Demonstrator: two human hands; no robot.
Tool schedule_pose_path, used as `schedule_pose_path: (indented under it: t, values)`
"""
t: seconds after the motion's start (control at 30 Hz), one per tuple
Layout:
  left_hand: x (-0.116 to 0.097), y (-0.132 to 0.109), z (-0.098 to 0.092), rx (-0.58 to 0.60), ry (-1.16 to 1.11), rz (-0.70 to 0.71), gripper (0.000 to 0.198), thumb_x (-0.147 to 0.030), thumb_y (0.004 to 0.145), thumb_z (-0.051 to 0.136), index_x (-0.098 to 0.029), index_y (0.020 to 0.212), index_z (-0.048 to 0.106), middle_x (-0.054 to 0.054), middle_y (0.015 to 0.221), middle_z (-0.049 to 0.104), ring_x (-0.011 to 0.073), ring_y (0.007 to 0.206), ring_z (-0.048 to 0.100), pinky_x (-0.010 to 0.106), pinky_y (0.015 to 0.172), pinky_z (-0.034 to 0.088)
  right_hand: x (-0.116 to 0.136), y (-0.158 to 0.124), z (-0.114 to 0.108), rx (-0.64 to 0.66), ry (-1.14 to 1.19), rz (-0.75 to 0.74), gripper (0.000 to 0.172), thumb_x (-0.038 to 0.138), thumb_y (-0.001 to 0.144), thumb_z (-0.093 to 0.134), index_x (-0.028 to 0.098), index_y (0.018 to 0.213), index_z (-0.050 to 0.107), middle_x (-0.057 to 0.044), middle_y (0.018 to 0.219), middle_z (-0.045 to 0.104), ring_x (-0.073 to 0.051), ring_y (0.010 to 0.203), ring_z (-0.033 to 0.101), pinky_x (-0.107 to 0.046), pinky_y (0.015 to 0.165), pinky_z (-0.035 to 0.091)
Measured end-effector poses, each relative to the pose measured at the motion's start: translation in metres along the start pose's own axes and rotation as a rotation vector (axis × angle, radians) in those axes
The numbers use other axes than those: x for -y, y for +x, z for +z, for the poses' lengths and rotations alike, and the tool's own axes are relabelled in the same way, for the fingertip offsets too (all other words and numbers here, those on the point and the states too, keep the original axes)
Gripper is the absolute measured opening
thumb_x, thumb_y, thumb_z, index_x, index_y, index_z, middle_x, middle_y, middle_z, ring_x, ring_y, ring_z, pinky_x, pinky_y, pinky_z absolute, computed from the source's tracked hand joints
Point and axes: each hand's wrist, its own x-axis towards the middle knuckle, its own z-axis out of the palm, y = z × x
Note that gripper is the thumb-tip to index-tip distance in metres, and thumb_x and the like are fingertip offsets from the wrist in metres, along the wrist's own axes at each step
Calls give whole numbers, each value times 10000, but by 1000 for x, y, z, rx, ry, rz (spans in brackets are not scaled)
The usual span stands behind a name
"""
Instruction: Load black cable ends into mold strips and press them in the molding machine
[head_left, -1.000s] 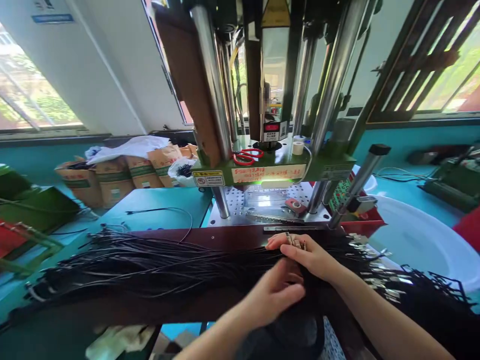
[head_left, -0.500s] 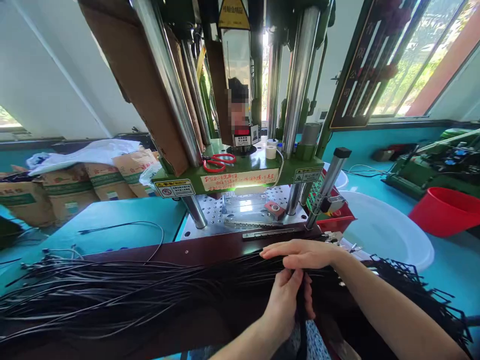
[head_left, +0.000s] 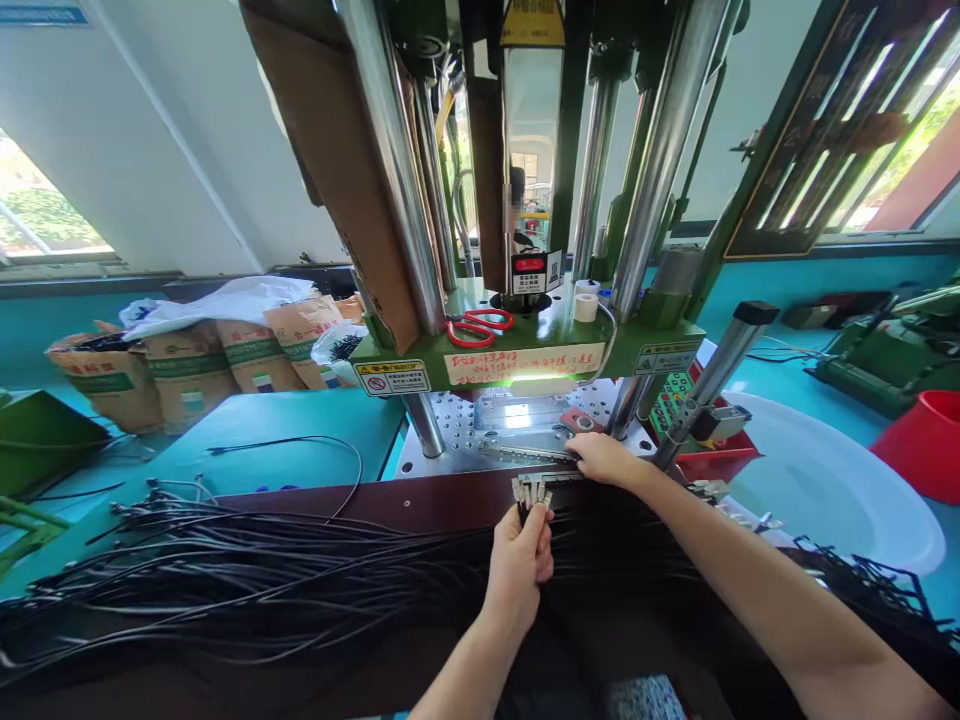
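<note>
My left hand (head_left: 519, 565) is closed round a small bunch of black cords, their metal end tips (head_left: 531, 490) fanned upright above my fingers. My right hand (head_left: 604, 460) reaches forward to the press's perforated steel bed (head_left: 459, 428), fingers pinched at a thin metal strip (head_left: 525, 453) lying there. A large bundle of black cords (head_left: 225, 580) lies across the dark brown ledge (head_left: 390, 500) in front of me. Above the bed stands the green press plate (head_left: 525, 355) on chrome columns.
Red-handled scissors (head_left: 480, 325) and a tape roll (head_left: 585, 306) sit on the press plate. A white basin (head_left: 832, 490) and a red tub (head_left: 926, 445) stand at the right. Brown paper sacks (head_left: 187, 365) line the back left. More metal-tipped cords (head_left: 862, 580) trail off right.
My left hand lifted a bunch of cord ends upright out of the bundle. My right hand left the bundle and moved forward to the press bed.
</note>
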Motion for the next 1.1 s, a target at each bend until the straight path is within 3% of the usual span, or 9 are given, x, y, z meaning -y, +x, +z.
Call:
schedule_pose_path:
  t: [0.13, 0.27, 0.33, 0.4, 0.5, 0.63, 0.7, 0.83, 1.1]
  values:
    - [4, -2, -8, -9, 74, 1, 480, -568, 558, 675, -161, 696, 460, -117, 412, 320, -8, 309, 173, 151, 315, 89, -4, 11, 8, 39, -121, 79, 252, 9, 673, 471, 96, 851, 627, -191, 966, 610, -307, 955, 567, -391, 801, 426]
    - [9, -6, -7, 6, 121, 22, 466, -559, 584, 662, -179, 706, 420, -121, 429, 313, -5, 322, 171, 147, 319, 96, 7, -2, -7, 37, -76, 88, 166, 123, 696, 495, 120, 831, 590, -171, 980, 595, -297, 949, 556, -376, 800, 421]
    - [9, -6, -7, 10, 143, 43, 451, -541, 600, 660, -188, 705, 400, -119, 442, 314, -1, 329, 176, 147, 322, 102, 11, -20, -13, 51, 14, 91, 124, 166, 716, 467, 133, 781, 567, -139, 908, 605, -253, 854, 581, -331, 737, 443]
    - [10, -5, -7, 12, 169, 71, 434, -528, 620, 650, -193, 701, 387, -118, 449, 307, 4, 338, 177, 149, 326, 115, 13, -47, -12, 87, 138, 123, 139, 177, 728, 413, 146, 773, 541, -72, 748, 595, -169, 624, 578, -260, 572, 453]
    - [19, -7, -6, 43, 257, 93, 395, -521, 658, 618, -194, 696, 398, -117, 442, 279, 18, 342, 180, 163, 331, 141, 18, -93, 11, 117, 394, 214, 280, 152, 714, 312, 153, 916, 507, 44, 540, 454, -78, 337, 376, -190, 336, 330]
    - [36, -15, 5, 170, 523, 164, 279, -436, 717, 591, -168, 722, 513, -59, 491, 430, 62, 409, 349, 197, 401, 280, 33, -143, 55, -160, 1298, 323, 407, 264, 780, 372, 172, 1175, 409, 94, 511, 352, -42, 283, 214, -156, 270, 180]
    - [42, -20, 13, 240, 640, 231, 218, -370, 740, 579, -153, 762, 575, -1, 631, 569, 107, 552, 473, 226, 530, 376, 39, -156, 71, -335, 1590, 365, 463, 407, 815, 441, 185, 1219, 396, 94, 505, 380, -29, 272, 211, -148, 268, 156]
    - [50, -25, 26, 319, 756, 254, 197, -309, 768, 544, -145, 849, 617, 51, 828, 654, 173, 746, 548, 271, 701, 409, 42, -164, 84, -505, 1752, 426, 533, 487, 813, 492, 185, 1244, 406, 89, 476, 408, -24, 264, 237, -136, 272, 162]
    - [53, -26, 28, 305, 875, 263, 191, -292, 766, 529, -137, 832, 618, 51, 814, 664, 179, 731, 561, 271, 677, 411, 41, -164, 90, -537, 1661, 452, 575, 487, 785, 544, 152, 1245, 463, 70, 454, 442, -33, 280, 282, -139, 267, 187]
